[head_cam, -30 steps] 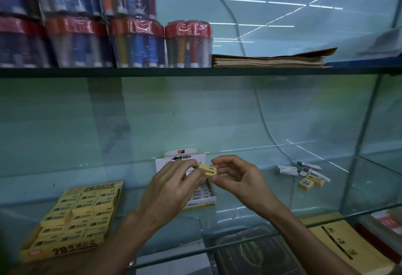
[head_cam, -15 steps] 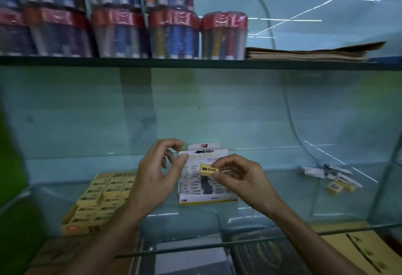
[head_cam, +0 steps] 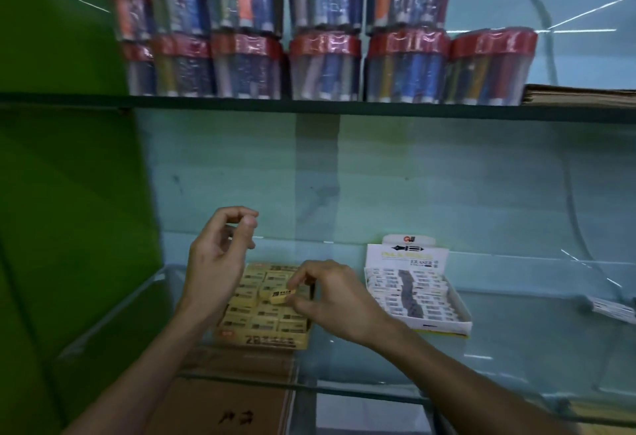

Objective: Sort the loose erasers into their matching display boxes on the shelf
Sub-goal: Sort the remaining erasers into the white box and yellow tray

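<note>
At lower centre, the right hand pinches a yellow eraser over the full yellow box. The left hand hovers, fingers curled, empty. White box nearly full.

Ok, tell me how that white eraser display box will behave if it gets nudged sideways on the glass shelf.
The white display box is thin card on smooth glass shelf, so it would probably slide rather than grip. It sits low and wide, so tipping seems unlikely, though its upright header flap might flex. Nearly full of erasers, it likely moves as one.
</note>
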Available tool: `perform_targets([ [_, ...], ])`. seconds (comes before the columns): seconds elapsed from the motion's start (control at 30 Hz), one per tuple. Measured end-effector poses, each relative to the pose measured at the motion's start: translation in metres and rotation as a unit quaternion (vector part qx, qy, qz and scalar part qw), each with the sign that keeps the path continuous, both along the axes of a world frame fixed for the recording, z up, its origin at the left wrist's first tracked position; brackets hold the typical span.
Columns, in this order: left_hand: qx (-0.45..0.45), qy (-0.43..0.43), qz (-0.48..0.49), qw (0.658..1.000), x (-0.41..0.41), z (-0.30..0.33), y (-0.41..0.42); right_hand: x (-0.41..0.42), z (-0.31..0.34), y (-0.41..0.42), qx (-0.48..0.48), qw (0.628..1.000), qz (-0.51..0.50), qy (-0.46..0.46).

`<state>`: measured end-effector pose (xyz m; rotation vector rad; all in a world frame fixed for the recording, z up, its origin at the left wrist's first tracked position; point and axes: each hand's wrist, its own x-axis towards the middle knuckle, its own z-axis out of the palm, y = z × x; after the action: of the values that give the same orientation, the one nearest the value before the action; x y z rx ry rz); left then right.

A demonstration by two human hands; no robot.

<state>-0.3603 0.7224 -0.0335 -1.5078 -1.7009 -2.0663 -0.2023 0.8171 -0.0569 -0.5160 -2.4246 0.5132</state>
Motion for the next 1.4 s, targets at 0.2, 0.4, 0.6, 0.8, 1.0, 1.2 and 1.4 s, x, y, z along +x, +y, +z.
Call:
perform_targets([
  [0.2, -0.015, -0.001, 0.009, 1.000, -0.020, -0.001, -0.016, -0.027, -0.003, -0.005, 0.054, 0.997, -0.011, -0.046],
  [0.4, -0.019, -0.003, 0.005, 1.000, -0.029, -0.003, -0.018, -0.030, -0.003, -0.001, 0.061, 0.996, -0.011, -0.067],
  [0.6, -0.011, 0.007, -0.019, 1.000, -0.014, -0.002, -0.006, -0.016, -0.001, 0.009, 0.052, 0.997, -0.009, -0.056],
  [0.8, -0.014, -0.001, -0.079, 0.997, 0.024, -0.003, 0.019, 0.054, 0.003, 0.029, 0.033, 0.996, -0.071, 0.031],
  [1.0, -0.024, 0.004, -0.189, 0.982, 0.086, -0.013, 0.059, 0.148, -0.001, 0.044, -0.013, 0.983, -0.168, 0.078],
  [1.2, -0.058, 0.056, -0.278, 0.957, 0.155, -0.019, 0.092, 0.222, -0.009, 0.058, -0.017, 0.967, -0.243, 0.078],
  [1.4, -0.083, 0.084, -0.313, 0.942, 0.212, -0.017, 0.115, 0.270, -0.009, 0.069, 0.004, 0.957, -0.284, 0.065],
])
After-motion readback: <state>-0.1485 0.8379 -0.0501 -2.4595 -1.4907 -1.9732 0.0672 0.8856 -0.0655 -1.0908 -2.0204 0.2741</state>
